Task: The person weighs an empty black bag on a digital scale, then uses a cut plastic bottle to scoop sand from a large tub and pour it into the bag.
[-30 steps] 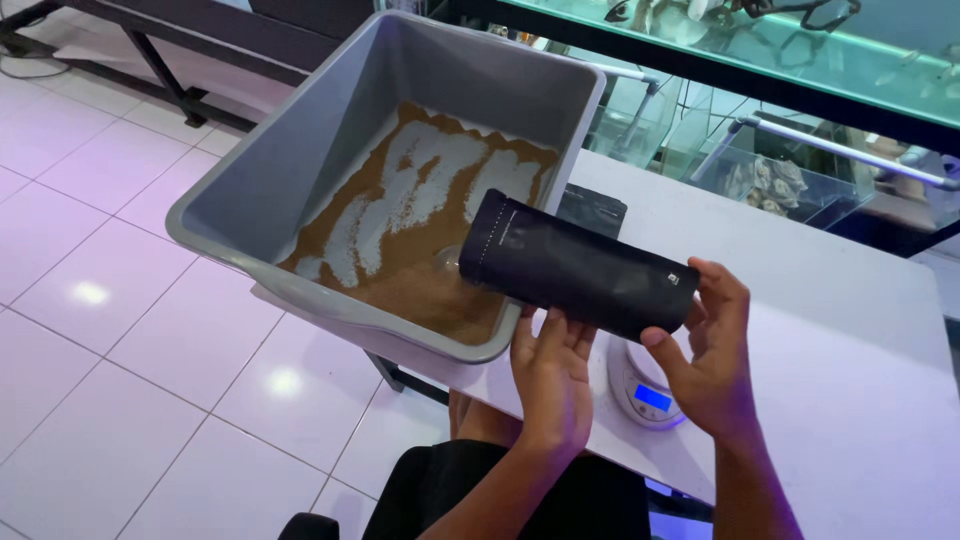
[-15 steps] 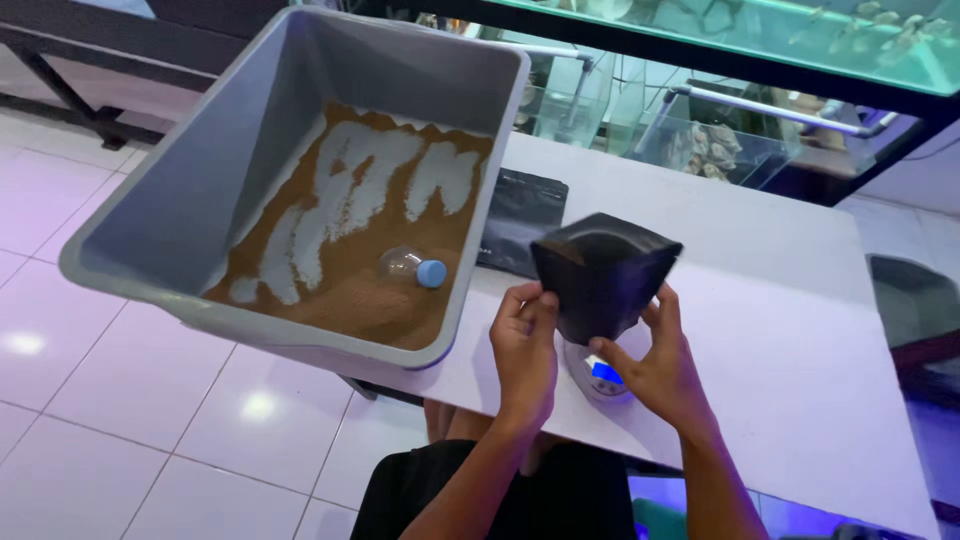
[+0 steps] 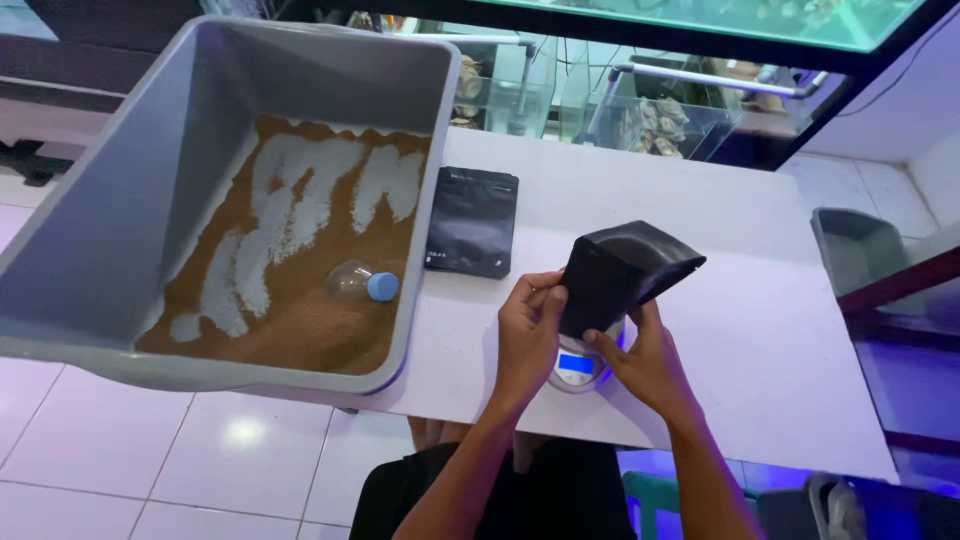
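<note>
We are gripping the black pouch [image 3: 622, 272] with both hands, left hand [image 3: 527, 335] and right hand [image 3: 645, 362] closed on its edges, holding it over the small scale [image 3: 580, 367] on the white table [image 3: 760, 330]

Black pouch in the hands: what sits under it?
Under the black pouch a small round scale shows its lit blue display; the pouch and both hands cover its platform.

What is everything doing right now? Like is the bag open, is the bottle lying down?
Black pouch: mouth open, held upright over the scale by both hands.
Left hand: gripping the pouch's left edge.
Right hand: gripping its lower right.
Scale: switched on, display lit blue.
Second black pouch: lying flat on the table.
Bottle: capped, lying in the brown grains.
Grey tub: open, partly filled.
</note>
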